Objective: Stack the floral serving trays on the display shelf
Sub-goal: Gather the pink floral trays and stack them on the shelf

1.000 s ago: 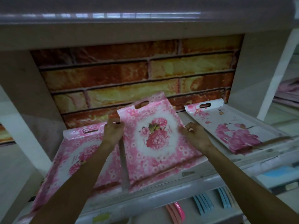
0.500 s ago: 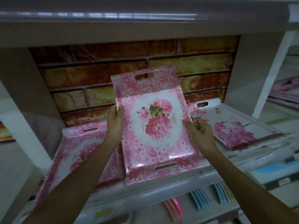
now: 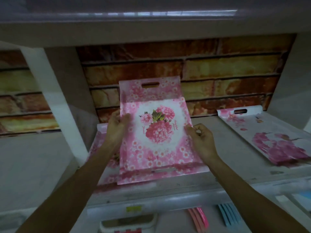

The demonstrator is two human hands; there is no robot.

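Observation:
A pink floral tray point(image 3: 156, 132) with a big pink flower in its white middle is tilted up over the sloped display shelf point(image 3: 227, 169). My left hand point(image 3: 116, 128) grips its left rim and my right hand point(image 3: 202, 140) holds its right rim with curled fingers. Its lower edge overlaps another pink floral tray point(image 3: 99, 148) lying under it at the left, mostly hidden. A third tray point(image 3: 269, 140), white with dark pink blossoms, lies on the shelf at the right.
A brick-pattern back wall point(image 3: 218, 68) closes the shelf bay. White uprights point(image 3: 50, 98) stand at the left and right, and a shelf board hangs overhead. Below the shelf lip hang pink point(image 3: 196, 217) and blue items point(image 3: 228, 214).
Both hands lifted the middle tray off the shelf, tilted it upright and carried it left, so it now overlaps the left tray. The view shifted too.

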